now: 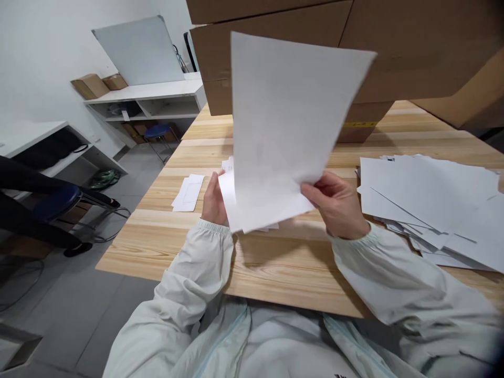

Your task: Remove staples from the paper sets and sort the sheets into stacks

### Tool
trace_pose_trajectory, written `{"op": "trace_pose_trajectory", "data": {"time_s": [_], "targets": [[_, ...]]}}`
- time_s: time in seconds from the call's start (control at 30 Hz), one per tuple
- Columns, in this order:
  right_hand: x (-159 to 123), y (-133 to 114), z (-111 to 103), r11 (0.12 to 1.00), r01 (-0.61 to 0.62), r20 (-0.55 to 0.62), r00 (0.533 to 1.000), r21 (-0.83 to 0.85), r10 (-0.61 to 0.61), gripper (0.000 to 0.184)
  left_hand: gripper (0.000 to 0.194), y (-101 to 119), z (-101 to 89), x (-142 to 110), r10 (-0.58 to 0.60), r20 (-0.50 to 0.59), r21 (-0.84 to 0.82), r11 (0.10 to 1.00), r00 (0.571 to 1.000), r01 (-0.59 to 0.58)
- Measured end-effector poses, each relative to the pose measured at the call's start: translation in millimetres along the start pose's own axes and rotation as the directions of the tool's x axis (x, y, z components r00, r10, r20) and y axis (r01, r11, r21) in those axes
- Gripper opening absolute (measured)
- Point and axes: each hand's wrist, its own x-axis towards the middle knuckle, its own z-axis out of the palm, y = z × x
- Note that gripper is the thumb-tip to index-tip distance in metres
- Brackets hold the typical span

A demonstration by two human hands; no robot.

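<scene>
A large blank white sheet of paper (287,121) stands raised in front of me, its lower right edge pinched between the thumb and fingers of my right hand (336,203). My left hand (214,202) is closed at the left on another piece of white paper (227,195), partly behind the large sheet; most of its fingers are hidden. Small white slips (189,192) lie on the table to the left of that hand. Right of my right hand spreads a loose pile of white sheets (429,189).
Large cardboard boxes (425,58) stand at the back of the wooden table (157,236). To the left are white shelves (145,93), a blue stool (157,131) and the dark-clothed legs of another person (35,226).
</scene>
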Motion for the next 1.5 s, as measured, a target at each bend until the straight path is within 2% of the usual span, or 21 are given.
{"op": "trace_pose_trajectory", "data": {"time_s": [0.03,0.07,0.1,0.17,0.23,0.33,0.43,0.5,0.57,0.63,0.7,0.77,0.83,0.93,1.0,1.1,1.2,1.27,1.37,1.5], "targets": [[-10,1,-7,0.999,-0.054,0.016,0.998,0.008,0.054,0.016,0.057,2,5.2,-5,-0.137,0.100,-0.167,0.974,0.985,0.153],[-20,6,-14,0.994,-0.106,0.026,0.994,0.007,0.106,0.015,0.058,4,11.2,-12,-0.239,0.192,-0.313,0.904,0.952,0.291],[-29,12,-22,0.988,-0.153,0.028,0.988,-0.007,0.153,0.015,0.060,6,17.3,-18,-0.286,0.280,-0.428,0.818,0.917,0.385],[-44,26,-37,0.974,-0.219,0.005,0.975,-0.059,0.220,0.016,0.067,9,27.6,-31,-0.268,0.393,-0.598,0.652,0.880,0.465],[-54,38,-50,0.960,-0.256,-0.032,0.967,-0.113,0.254,0.018,0.074,8,33.8,-38,-0.217,0.444,-0.689,0.538,0.869,0.486],[-59,46,-62,0.947,-0.286,-0.065,0.958,-0.144,0.280,0.023,0.073,4,37.4,-42,-0.216,0.505,-0.706,0.454,0.836,0.543],[-60,46,-65,0.946,-0.290,-0.049,0.957,-0.143,0.286,0.025,0.048,-1,38.7,-42,-0.306,0.534,-0.658,0.435,0.788,0.614],[-62,45,-63,0.945,-0.287,0.009,0.956,-0.155,0.292,0.025,0.030,-3,38.8,-42,-0.378,0.550,-0.605,0.434,0.744,0.668],[-64,45,-63,0.940,-0.289,0.082,0.948,-0.182,0.308,0.026,0.022,-5,38.0,-43,-0.424,0.588,-0.541,0.427,0.689,0.724],[-64,42,-68,0.936,-0.279,0.072,0.951,-0.214,0.300,0.027,0.020,-4,36.6,-43,-0.438,0.608,-0.514,0.420,0.663,0.748],[-58,35,-79,0.947,-0.250,-0.091,0.968,-0.202,0.236,0.030,0.023,-2,35.4,-43,-0.444,0.603,-0.522,0.408,0.663,0.749],[-48,25,-97,0.975,-0.207,-0.294,0.940,-0.085,0.173,0.032,0.030,0,35.3,-44,-0.449,0.596,-0.537,0.395,0.666,0.746],[-37,12,-115,0.981,-0.184,-0.361,0.912,0.058,0.193,0.034,0.034,3,36.1,-44,-0.447,0.604,-0.539,0.380,0.660,0.751],[-27,-1,-133,0.964,-0.214,-0.278,0.927,0.157,0.251,0.036,0.036,5,37.8,-46,-0.433,0.615,-0.548,0.365,0.658,0.753],[-26,-1,-135,0.959,-0.218,-0.231,0.939,0.178,0.256,0.037,0.037,5,38.3,-46,-0.426,0.619,-0.553,0.360,0.660,0.751],[-33,8,-123,0.960,-0.254,-0.166,0.948,0.115,0.270,0.036,0.037,4,38.1,-46,-0.416,0.612,-0.562,0.369,0.672,0.740],[-44,19,-103,0.957,-0.276,-0.211,0.944,-0.092,0.252,0.034,0.038,1,37.9,-46,-0.412,0.609,-0.558,0.385,0.678,0.735],[-52,24,-91,0.935,-0.312,-0.203,0.939,-0.167,0.277,0.031,0.041,-1,38.4,-46,-0.411,0.611,-0.550,0.394,0.676,0.737],[-59,28,-80,0.895,-0.397,-0.152,0.916,-0.202,0.372,0.034,0.041,-2,39.8,-46,-0.413,0.607,-0.547,0.404,0.679,0.734],[-59,34,-80,0.876,-0.442,-0.184,0.893,-0.192,0.410,0.037,0.040,0,40.7,-47,-0.417,0.597,-0.555,0.404,0.686,0.728]]}}
